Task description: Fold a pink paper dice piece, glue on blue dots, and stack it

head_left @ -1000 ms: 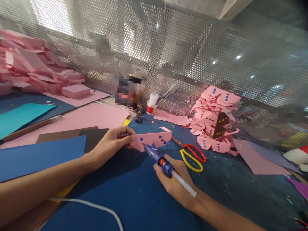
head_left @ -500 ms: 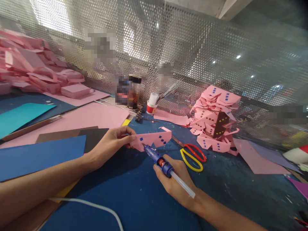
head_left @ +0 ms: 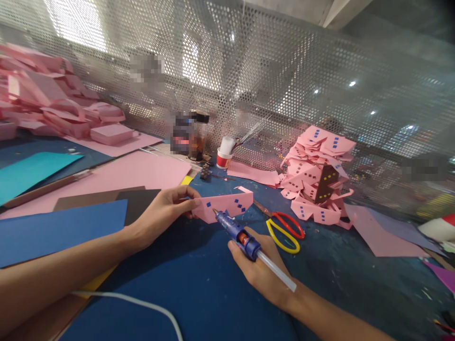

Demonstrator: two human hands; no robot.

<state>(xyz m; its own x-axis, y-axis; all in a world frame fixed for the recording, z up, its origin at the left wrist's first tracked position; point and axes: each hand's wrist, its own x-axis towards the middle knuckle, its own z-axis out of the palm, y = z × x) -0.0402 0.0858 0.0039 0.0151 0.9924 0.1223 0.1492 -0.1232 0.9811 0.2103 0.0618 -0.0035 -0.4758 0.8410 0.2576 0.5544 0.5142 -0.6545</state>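
Observation:
My left hand pinches the left end of a pink paper cutout with small blue squares on it, holding it just over the blue tabletop. A thin pink strip curls up at the cutout's right end. My right hand is wrapped around a blue glue gun; a white glue stick juts from its back. The gun's nozzle is at the face of the cutout, near the blue squares; whether it touches cannot be made out. Scissors with one red and one yellow handle lie right of the glue gun.
At the back right stands a pile of pink cutouts. Pink paper pieces heap up far left. Coloured sheets, a blue sheet among them, lie left. A paper cup and a jar stand before a perforated metal screen. A white cord runs in front.
My right hand has shifted the glue gun slightly to the right, its nozzle moving a little right along the cutout. My left hand and the cutout stay nearly still.

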